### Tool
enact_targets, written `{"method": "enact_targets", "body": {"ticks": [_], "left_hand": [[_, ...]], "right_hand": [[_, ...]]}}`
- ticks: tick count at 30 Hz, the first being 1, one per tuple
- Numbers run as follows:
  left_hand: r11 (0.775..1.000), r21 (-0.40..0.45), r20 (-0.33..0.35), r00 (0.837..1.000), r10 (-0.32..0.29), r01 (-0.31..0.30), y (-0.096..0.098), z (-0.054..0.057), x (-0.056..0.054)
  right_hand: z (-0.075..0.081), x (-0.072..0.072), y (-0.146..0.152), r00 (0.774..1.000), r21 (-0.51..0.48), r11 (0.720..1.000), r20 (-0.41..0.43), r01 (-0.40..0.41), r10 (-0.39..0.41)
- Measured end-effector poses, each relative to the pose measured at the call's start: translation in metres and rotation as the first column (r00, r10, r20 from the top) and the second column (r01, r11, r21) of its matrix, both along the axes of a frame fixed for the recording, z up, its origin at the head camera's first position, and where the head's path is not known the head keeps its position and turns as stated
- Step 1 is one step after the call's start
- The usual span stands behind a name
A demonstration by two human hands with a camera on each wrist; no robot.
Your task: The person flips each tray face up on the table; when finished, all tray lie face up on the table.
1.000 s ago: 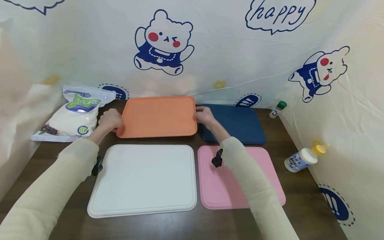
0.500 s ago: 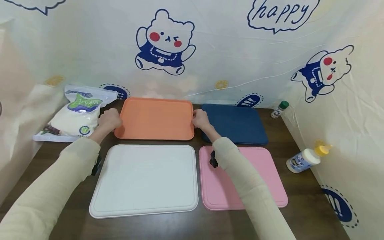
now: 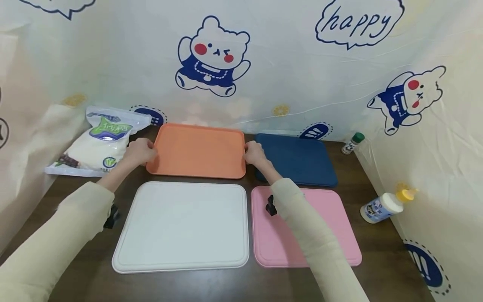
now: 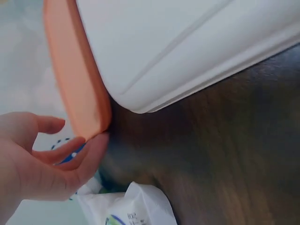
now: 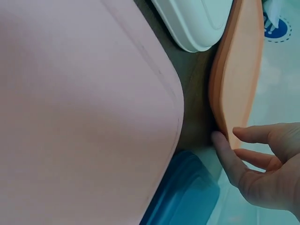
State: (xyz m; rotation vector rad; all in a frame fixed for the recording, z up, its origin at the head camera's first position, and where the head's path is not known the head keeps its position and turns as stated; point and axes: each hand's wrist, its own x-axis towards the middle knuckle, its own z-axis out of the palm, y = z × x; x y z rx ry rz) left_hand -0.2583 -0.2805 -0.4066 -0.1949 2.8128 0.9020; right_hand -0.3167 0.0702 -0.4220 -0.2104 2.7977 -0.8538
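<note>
An orange tray (image 3: pixel 200 151) lies at the back middle of the table. My left hand (image 3: pixel 140 152) is at its left end; in the left wrist view, the fingers (image 4: pixel 97 143) touch the end of the tray while the thumb stands apart from it. At the opposite end, my right hand (image 3: pixel 255 153) holds the tray's edge, with thumb (image 5: pixel 241 133) and forefinger on either side of it in the right wrist view. In front lie a white tray (image 3: pixel 185 226) and a pink tray (image 3: pixel 336 230). A dark blue tray (image 3: pixel 298 159) lies back right.
A plump white bag (image 3: pixel 98 147) with a green and blue label leans at the back left, close to my left hand. Along the right side are a small green-capped bottle (image 3: pixel 352 143) and a white bottle with a yellow top (image 3: pixel 385 206). Printed cloth (image 3: pixel 302 63) walls the table.
The orange tray has come down slightly and its front edge has settled onto the table. My left hand's grip has loosened. My right hand stays at the tray's right end.
</note>
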Motion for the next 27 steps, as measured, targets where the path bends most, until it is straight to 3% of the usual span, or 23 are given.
{"method": "enact_targets", "body": {"ticks": [6,11,15,22,27], "left_hand": [[0.997,0.07,0.009,0.999,-0.034,0.033,-0.006,0.011,0.029],[0.988,0.141,0.003,0.998,-0.064,0.063,-0.015,0.018,0.065],[0.981,0.174,0.047,0.994,-0.098,0.089,-0.022,0.022,0.096],[0.973,0.217,0.124,0.987,-0.105,0.077,-0.036,0.019,0.153],[0.972,0.233,0.175,0.981,-0.084,0.041,-0.041,0.01,0.191]], "right_hand": [[0.009,0.014,0.01,0.996,-0.032,0.997,0.047,-0.069,0.071],[0.02,0.037,0.022,0.992,-0.145,0.986,0.078,-0.087,0.099],[0.027,0.063,0.033,0.986,-0.201,0.971,0.079,-0.126,0.145],[0.028,0.102,0.039,0.977,-0.207,0.962,0.073,-0.18,0.198],[0.018,0.117,0.035,0.981,-0.203,0.965,0.065,-0.167,0.183]]}}
